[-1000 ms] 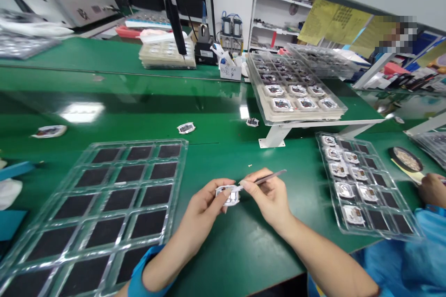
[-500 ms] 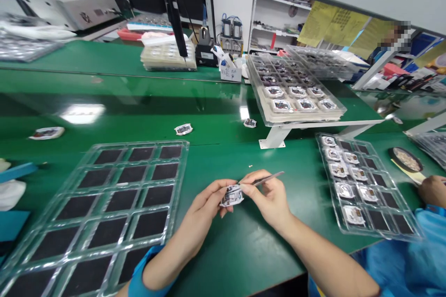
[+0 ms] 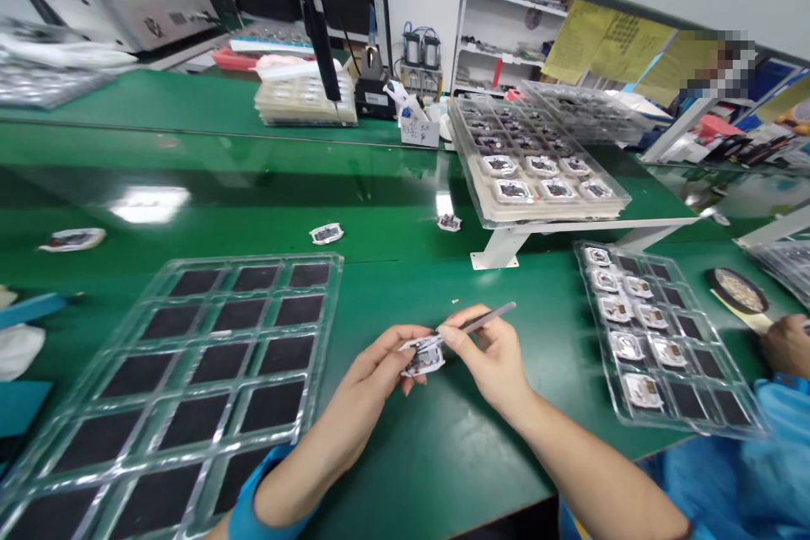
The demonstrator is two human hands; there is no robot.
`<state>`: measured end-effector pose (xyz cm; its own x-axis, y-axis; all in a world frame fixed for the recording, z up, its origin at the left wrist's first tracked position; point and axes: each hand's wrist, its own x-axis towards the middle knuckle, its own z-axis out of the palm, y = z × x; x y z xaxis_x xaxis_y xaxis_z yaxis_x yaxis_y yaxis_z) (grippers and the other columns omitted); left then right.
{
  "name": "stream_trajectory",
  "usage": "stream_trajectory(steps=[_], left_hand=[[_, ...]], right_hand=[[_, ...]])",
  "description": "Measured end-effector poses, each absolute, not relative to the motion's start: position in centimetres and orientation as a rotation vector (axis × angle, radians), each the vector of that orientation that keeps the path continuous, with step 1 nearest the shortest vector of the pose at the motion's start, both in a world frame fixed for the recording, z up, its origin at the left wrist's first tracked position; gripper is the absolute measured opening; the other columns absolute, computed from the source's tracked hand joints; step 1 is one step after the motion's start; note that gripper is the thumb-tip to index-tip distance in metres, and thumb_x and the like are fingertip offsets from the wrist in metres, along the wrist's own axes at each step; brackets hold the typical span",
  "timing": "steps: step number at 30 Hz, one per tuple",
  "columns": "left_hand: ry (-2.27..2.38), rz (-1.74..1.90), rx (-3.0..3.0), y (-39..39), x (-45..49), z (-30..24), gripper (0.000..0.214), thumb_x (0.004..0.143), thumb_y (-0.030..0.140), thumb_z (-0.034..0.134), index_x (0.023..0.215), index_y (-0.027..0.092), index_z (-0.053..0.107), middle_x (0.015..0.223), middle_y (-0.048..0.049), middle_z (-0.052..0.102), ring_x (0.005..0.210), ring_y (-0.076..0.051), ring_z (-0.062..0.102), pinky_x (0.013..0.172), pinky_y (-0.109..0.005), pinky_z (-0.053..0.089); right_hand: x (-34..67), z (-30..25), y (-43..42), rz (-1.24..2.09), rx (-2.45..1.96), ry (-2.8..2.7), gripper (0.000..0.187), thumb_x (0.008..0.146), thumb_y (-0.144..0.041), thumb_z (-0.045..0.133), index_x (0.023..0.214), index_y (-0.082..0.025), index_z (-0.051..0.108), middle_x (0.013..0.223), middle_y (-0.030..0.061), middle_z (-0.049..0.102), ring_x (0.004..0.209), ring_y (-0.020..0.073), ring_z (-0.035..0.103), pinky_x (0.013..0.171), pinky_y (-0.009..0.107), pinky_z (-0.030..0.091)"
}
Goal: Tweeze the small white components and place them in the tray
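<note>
One small white part (image 3: 426, 357), pinched in left hand (image 3: 376, 375) above green bench (image 3: 430, 464); slim tool (image 3: 492, 315) gripped in right hand (image 3: 494, 361) beside it. Looks light, stiff, probably fragile; best held by rim.

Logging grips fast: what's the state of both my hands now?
Left hand: closed, holding a small white-rimmed part.
Right hand: closed, holding a slim tool.

Glossy plastic tray (image 3: 119, 470) (matt inserts (image 3: 272, 402)), smooth shiny benchtop (image 3: 436, 456), metallic-looking tool (image 3: 491, 317)
</note>
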<state>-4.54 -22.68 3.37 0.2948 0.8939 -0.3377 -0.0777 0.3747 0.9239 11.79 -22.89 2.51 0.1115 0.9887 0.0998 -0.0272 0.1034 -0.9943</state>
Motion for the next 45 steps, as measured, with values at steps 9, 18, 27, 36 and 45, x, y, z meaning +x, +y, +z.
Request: stream_trajectory(steps=[9, 18, 27, 36, 45], left_hand=[[1.074, 0.82, 1.092, -22.9, -4.5, 3.5, 0.022, 0.086, 0.032, 0.058, 0.1, 0.018, 0.066, 0.081, -0.0015, 0.064, 0.068, -0.016, 0.053, 0.062, -0.028, 0.043], [1.054, 0.815, 1.15, -22.8, -4.5, 3.5, 0.023, 0.085, 0.031, 0.058, 0.103, 0.019, 0.066, 0.085, -0.0021, 0.065, 0.069, -0.016, 0.055, 0.063, -0.028, 0.045], [1.033, 0.783, 1.125, -22.9, -4.9, 3.5, 0.028, 0.083, 0.03, 0.061, 0.107, 0.017, 0.065, 0.079, -0.0018, 0.065, 0.068, -0.016, 0.055, 0.063, -0.028, 0.044], [0.996, 0.812, 1.023, -22.7, -4.8, 3.3, 0.024, 0.086, 0.03, 0.06, 0.104, 0.017, 0.068, 0.084, -0.0031, 0.064, 0.069, -0.016, 0.054, 0.061, -0.028, 0.043], [0.978, 0.796, 0.942, -22.7, -5.2, 4.5, 0.026, 0.083, 0.034, 0.063, 0.101, 0.016, 0.07, 0.082, -0.0028, 0.064, 0.067, -0.015, 0.052, 0.06, -0.028, 0.039]], right_hand=[[11.6, 2.4, -22.7, 1.104, -1.166, -1.083, 0.014, 0.076, -0.032, 0.076, 0.075, -0.02, 0.068, 0.069, -0.0006, 0.069, 0.064, 0.0143, 0.062, 0.064, 0.026, 0.05], [11.7, 2.1, -22.6, 1.138, -1.122, -1.043, 0.013, 0.075, -0.03, 0.077, 0.074, -0.02, 0.068, 0.068, -0.0008, 0.069, 0.063, 0.0142, 0.062, 0.062, 0.026, 0.049], [11.7, 2.1, -22.7, 1.154, -1.047, -1.016, 0.011, 0.075, -0.029, 0.078, 0.075, -0.021, 0.069, 0.071, 0.0005, 0.073, 0.066, 0.0156, 0.066, 0.065, 0.028, 0.053], [11.4, 2.3, -22.8, 1.152, -0.887, -1.035, 0.014, 0.078, -0.034, 0.078, 0.076, -0.023, 0.069, 0.075, 0.001, 0.073, 0.067, 0.0161, 0.067, 0.06, 0.028, 0.056], [11.4, 2.2, -22.8, 0.996, -0.784, -1.198, 0.006, 0.081, -0.027, 0.077, 0.079, -0.024, 0.072, 0.076, 0.0028, 0.075, 0.076, 0.0203, 0.07, 0.07, 0.036, 0.057]])
